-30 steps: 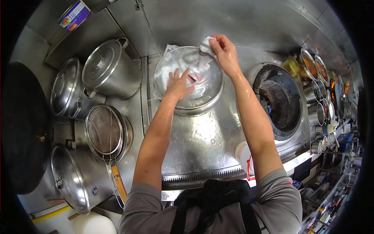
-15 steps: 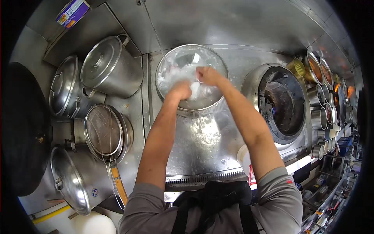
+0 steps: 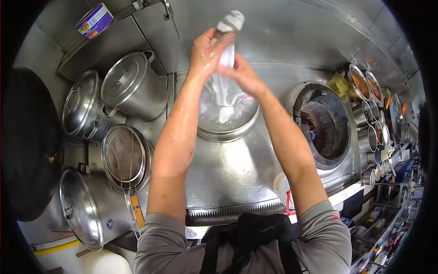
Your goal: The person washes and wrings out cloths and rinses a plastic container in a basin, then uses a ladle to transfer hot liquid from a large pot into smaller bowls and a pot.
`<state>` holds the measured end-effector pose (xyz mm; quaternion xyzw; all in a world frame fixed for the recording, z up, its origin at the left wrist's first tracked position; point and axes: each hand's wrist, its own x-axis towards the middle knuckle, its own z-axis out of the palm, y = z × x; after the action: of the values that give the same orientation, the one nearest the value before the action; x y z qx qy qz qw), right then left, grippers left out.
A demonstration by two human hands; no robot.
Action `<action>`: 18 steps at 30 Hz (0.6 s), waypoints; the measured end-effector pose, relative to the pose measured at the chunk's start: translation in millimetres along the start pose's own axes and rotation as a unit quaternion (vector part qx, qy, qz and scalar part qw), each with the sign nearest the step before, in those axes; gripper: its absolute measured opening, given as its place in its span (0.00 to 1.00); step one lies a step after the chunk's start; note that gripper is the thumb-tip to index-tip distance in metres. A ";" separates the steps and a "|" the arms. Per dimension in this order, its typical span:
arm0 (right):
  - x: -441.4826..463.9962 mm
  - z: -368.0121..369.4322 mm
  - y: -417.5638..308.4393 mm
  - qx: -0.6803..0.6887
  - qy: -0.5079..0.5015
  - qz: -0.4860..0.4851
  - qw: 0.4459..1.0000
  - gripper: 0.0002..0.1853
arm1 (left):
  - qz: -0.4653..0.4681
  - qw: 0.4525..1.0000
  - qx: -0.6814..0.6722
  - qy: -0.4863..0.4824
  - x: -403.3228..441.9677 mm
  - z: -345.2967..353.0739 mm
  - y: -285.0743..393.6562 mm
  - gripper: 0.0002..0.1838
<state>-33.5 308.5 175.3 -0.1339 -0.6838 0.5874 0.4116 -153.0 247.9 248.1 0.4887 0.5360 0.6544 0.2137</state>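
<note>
A wet white cloth (image 3: 223, 91) hangs from my hands over a round metal basin (image 3: 228, 133) of water, its lower end reaching the basin. My left hand (image 3: 207, 52) is wrapped round the upper part of the cloth, and a bunched end sticks up above it. Lower down and to the right, my right hand (image 3: 240, 75) closes on the cloth from the side; its fingers are partly blurred.
A round burner (image 3: 321, 125) stands right of the basin. At the left are a lidded pot (image 3: 137, 86), a strainer (image 3: 123, 155) and a large lid (image 3: 81, 208). Metal containers (image 3: 365, 114) line the right. A tap (image 3: 168, 11) hangs at the back wall.
Both hands have risen out of the basin toward the back wall, lifting the cloth. The cloth was in the water and now hangs lengthwise from my hands. The water stream has stopped showing.
</note>
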 end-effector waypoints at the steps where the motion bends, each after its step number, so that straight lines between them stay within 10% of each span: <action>1: -15.4 -1.5 12.4 -0.072 -0.045 0.081 0.993 0.26 | -0.007 1.000 -0.028 0.012 2.4 -2.5 -3.3 0.17; 9: -45.7 -53.6 104.0 -0.309 0.038 0.141 0.940 0.17 | -0.032 0.962 0.271 0.029 -40.4 -27.4 -117.6 0.19; 18: -59.5 -26.7 178.9 -0.570 -0.133 0.160 0.795 0.19 | -0.150 0.838 0.495 -0.176 -103.8 -4.4 -215.5 0.23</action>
<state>-30.8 336.4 -13.0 -0.3728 -0.9115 0.1610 0.0659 -164.7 234.3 9.6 0.5497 0.8085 0.1654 0.1296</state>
